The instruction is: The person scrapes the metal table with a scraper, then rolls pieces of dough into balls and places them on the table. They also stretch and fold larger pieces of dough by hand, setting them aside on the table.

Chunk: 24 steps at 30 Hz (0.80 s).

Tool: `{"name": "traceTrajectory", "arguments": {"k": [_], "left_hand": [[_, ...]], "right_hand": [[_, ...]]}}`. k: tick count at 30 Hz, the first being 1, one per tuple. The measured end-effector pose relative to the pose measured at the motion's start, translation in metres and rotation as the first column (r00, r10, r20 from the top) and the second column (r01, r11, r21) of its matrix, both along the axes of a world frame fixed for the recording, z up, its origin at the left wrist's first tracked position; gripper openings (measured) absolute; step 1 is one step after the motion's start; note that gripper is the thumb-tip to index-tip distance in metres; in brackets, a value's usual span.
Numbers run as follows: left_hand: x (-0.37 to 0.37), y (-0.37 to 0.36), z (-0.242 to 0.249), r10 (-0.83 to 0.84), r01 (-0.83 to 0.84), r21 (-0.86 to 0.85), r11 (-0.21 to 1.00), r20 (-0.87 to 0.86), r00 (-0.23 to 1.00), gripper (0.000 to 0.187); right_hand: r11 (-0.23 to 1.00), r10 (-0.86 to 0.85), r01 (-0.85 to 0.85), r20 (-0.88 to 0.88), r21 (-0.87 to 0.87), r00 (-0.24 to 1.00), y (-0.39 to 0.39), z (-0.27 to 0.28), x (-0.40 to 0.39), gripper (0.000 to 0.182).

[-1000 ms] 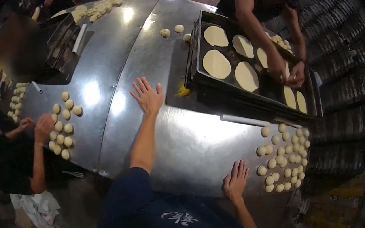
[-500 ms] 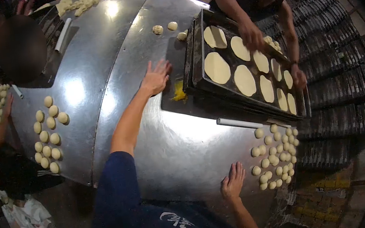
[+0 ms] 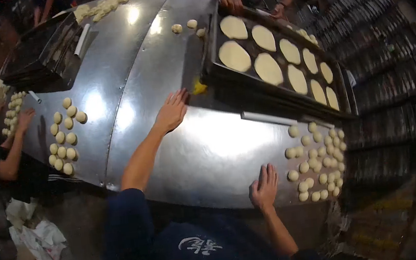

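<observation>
My left hand (image 3: 171,112) rests palm down with fingers stretched on the metal table (image 3: 186,163), just left of a small yellow patch (image 3: 199,86). It holds nothing. Near the table's front edge lies my right hand (image 3: 264,187), also flat with fingers apart and nothing in it. Many small dough balls (image 3: 303,167) sit in rough rows to its right. Beyond my hands a dark baking tray (image 3: 285,88) bears two rows of flat dough rounds (image 3: 268,69). A white rolling pin (image 3: 268,118) lies between that tray and my right hand.
Across the table, a co-worker's hands (image 3: 230,2) touch the tray's far rim. To the left are more dough balls (image 3: 60,138), another person's hand (image 3: 24,119), stacked trays (image 3: 38,59) and a white rod (image 3: 82,40). Racked dark trays (image 3: 380,69) fill the right side.
The co-worker's hands have gone from over the dough rounds to the tray's far rim. My left hand has drawn back slightly from the tray. The person at left has leaned away, uncovering stacked trays.
</observation>
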<state>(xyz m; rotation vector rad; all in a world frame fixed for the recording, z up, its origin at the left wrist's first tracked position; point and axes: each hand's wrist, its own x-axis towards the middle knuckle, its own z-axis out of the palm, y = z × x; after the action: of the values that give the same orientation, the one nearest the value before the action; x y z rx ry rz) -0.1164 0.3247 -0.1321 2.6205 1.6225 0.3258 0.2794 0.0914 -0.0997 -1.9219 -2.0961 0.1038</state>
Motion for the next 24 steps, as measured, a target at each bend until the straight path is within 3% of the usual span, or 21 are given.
{"name": "traceTrajectory", "arguments": {"k": [2,3,5,6,8,9,10,11,12,14,15,16,18,21,22,23,24], "left_hand": [[0.021,-0.028,-0.006,0.151,-0.155,0.011,0.988,0.174,0.973,0.052],[0.039,-0.045,-0.010,0.122,-0.125,0.008,0.992,0.157,0.980,0.052],[0.078,-0.093,-0.016,0.146,-0.129,-0.070,0.989,0.495,0.857,0.051],[0.114,-0.120,-0.001,0.150,-0.066,-0.167,0.984,0.563,0.813,0.051],[0.185,-0.166,-0.027,-0.064,0.149,-0.191,0.970,0.391,0.918,0.051],[0.223,-0.200,0.007,-0.164,0.275,-0.276,0.921,0.366,0.916,0.051],[0.251,-0.228,-0.004,-0.420,0.448,-0.059,0.892,0.260,0.870,0.051],[0.254,-0.237,-0.008,-0.452,0.474,-0.036,0.880,0.247,0.857,0.053],[0.255,-0.233,-0.007,-0.482,0.496,-0.001,0.869,0.232,0.845,0.054],[0.233,-0.207,-0.002,-0.347,0.372,-0.088,0.924,0.213,0.913,0.059],[0.221,-0.192,0.007,-0.182,0.200,-0.096,0.975,0.167,0.969,0.062],[0.209,-0.172,0.017,-0.014,0.024,-0.088,0.996,0.119,0.993,0.065],[0.187,-0.126,-0.011,0.313,-0.320,0.006,0.947,0.194,0.930,0.071],[0.246,-0.123,-0.013,0.449,-0.451,-0.004,0.892,0.109,0.887,0.074],[0.266,-0.137,-0.018,0.264,-0.266,-0.007,0.964,0.151,0.952,0.073],[0.290,-0.156,-0.008,0.149,-0.190,-0.195,0.962,-0.205,0.967,0.070],[0.306,-0.182,-0.009,0.037,-0.047,-0.083,0.995,-0.118,0.992,0.068]], "right_hand": [[1.000,0.004,-0.004,0.006,0.025,1.000,-0.002,-0.001,0.004,0.057],[0.999,-0.005,0.006,-0.012,0.040,1.000,-0.003,-0.001,0.005,0.057],[0.998,-0.025,0.027,-0.039,0.051,0.999,-0.004,-0.001,0.004,0.057],[0.998,-0.047,0.050,-0.058,0.046,0.997,-0.005,-0.006,0.007,0.057],[0.993,-0.022,0.046,-0.217,0.107,0.976,-0.002,-0.019,0.016,0.052],[0.988,-0.051,0.108,-0.426,0.111,0.903,-0.003,-0.019,0.020,0.048],[0.980,-0.078,0.173,-0.614,0.098,0.786,-0.008,-0.018,0.023,0.045],[0.951,-0.069,0.262,-0.709,0.166,0.701,-0.011,-0.016,0.022,0.038],[0.948,-0.081,0.276,-0.715,0.161,0.694,-0.015,-0.020,0.028,0.038],[0.954,-0.050,0.251,-0.741,0.163,0.670,-0.024,-0.027,0.037,0.033],[0.965,-0.034,0.192,-0.640,0.179,0.768,-0.032,-0.021,0.041,0.031],[0.962,-0.034,0.198,-0.642,0.186,0.766,-0.037,-0.021,0.043,0.031],[0.968,0.026,0.111,-0.534,0.224,0.845,-0.047,-0.026,0.045,0.032],[0.970,-0.020,0.149,-0.544,0.193,0.839,-0.050,-0.028,0.047,0.033],[0.965,-0.036,0.170,-0.543,0.200,0.839,-0.046,-0.027,0.045,0.033],[0.966,-0.044,0.185,-0.589,0.181,0.807,-0.044,-0.026,0.043,0.034],[0.968,-0.050,0.193,-0.634,0.159,0.772,-0.046,-0.025,0.042,0.034]]}}
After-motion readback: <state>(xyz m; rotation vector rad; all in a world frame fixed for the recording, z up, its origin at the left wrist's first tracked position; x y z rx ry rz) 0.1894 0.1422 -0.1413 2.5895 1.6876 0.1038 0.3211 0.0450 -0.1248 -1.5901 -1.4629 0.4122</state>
